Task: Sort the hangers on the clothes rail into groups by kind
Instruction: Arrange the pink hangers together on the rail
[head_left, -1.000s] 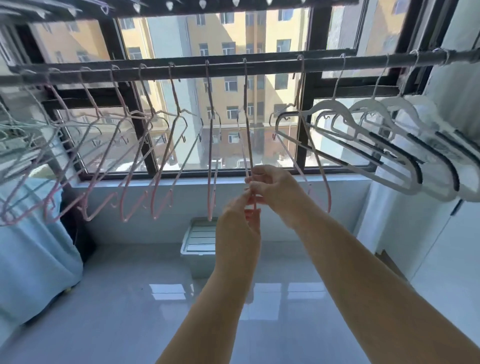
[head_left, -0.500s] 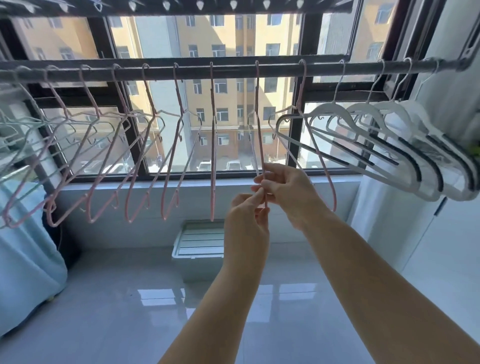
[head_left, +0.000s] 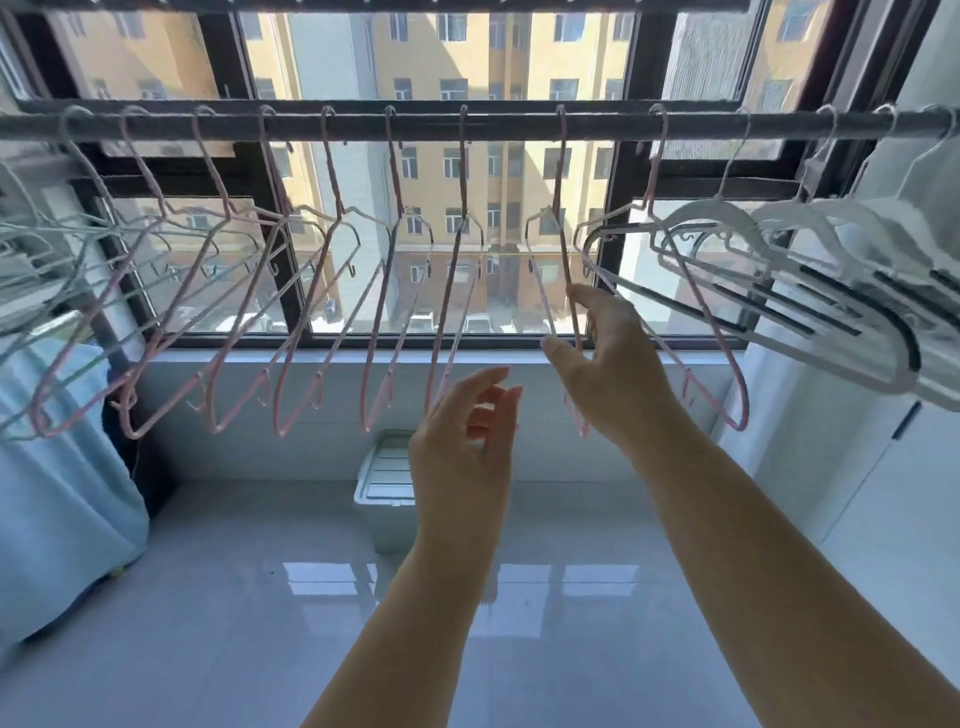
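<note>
A dark clothes rail (head_left: 509, 127) runs across the window. Several thin pink hangers (head_left: 291, 322) hang along its left and middle. Pale green wire hangers (head_left: 31, 260) bunch at the far left, and thick white hangers with black strips (head_left: 810, 291) crowd the right end. My right hand (head_left: 608, 364) is spread around one pink hanger (head_left: 560, 208), index fingertip touching its wire, thumb apart from it. My left hand (head_left: 467, 431) hovers lower with fingers apart, holding nothing, just below the neighbouring pink hanger (head_left: 452, 291).
A pale lidded plastic box (head_left: 384, 483) sits on the glossy floor under the window sill (head_left: 311, 358). Light blue cloth (head_left: 62, 493) covers something at the left. A white cabinet wall (head_left: 857, 493) stands at the right.
Both hands were pinching one pink hanger together; now they have come apart. The left hand dropped down and left, the right hand opened beside the hanger. The view tilted upward slightly.
</note>
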